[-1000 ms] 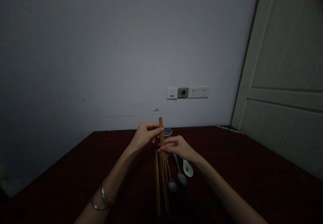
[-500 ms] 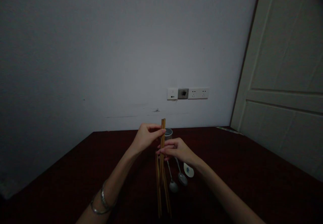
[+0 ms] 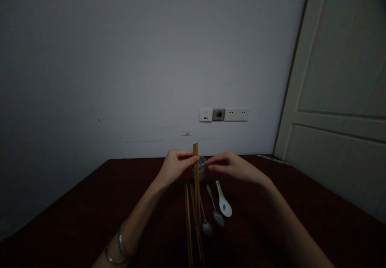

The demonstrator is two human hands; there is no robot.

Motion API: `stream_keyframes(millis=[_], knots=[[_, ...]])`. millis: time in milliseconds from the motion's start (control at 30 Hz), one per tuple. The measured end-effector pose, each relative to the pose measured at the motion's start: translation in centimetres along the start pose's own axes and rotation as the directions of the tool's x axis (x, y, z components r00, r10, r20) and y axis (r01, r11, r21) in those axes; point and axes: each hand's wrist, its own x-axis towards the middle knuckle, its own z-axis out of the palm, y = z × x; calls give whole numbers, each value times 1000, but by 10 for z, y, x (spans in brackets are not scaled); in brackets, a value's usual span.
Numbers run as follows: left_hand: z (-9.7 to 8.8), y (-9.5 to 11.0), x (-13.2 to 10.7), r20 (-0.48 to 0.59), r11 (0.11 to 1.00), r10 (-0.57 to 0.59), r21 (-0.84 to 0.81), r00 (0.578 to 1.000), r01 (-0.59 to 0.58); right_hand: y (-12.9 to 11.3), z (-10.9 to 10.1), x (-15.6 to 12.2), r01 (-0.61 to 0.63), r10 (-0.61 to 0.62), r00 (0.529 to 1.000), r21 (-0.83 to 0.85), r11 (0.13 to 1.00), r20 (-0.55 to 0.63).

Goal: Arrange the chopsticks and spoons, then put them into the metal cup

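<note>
My left hand (image 3: 177, 168) is closed in a pinch near the upper end of a pair of wooden chopsticks (image 3: 196, 177), which it holds nearly upright. Behind them stands a silver metal cup (image 3: 202, 173), partly hidden by the chopsticks. To the cup's right, my right hand (image 3: 232, 165) is open, thumb and fingers apart; its fingertips come close to the rim, and I cannot tell if they touch. More chopsticks (image 3: 188, 223) lie on the table below my left hand. Beside them are two metal spoons (image 3: 207, 228) and a white soup spoon (image 3: 224, 207) with a blue mark.
All of this rests on a dark red table (image 3: 126, 191) whose far edge meets a pale wall (image 3: 150, 67). Sockets and switches (image 3: 223, 114) are set in the wall above the cup. A panelled door (image 3: 337, 99) stands at the right. The light is dim.
My right hand has let go of the held chopsticks and moved up and right, beside the cup. My left hand keeps its pinch. More of the white spoon now shows.
</note>
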Motion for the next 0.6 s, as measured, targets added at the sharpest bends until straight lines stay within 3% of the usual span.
stream_keyframes(millis=[100,167,267,400,600], knots=[[2,3,-1,11,1000,-13,-27,1000,13,-10,-1,3,72,-91,943,-70,995,-320],[4,4,-1,16,999,-18,-34,1000,18,-14,3,6,127,-155,891,-92,988,-426],[6,3,-1,32,999,-18,-35,999,19,-15,12,11,191,-190,866,-45,980,-462],[7,-2,0,61,997,-37,-69,997,41,-9,20,17,213,-136,859,102,972,-493],[7,-6,-1,81,992,-27,-120,996,37,-5,30,21,190,-144,839,34,981,-525]])
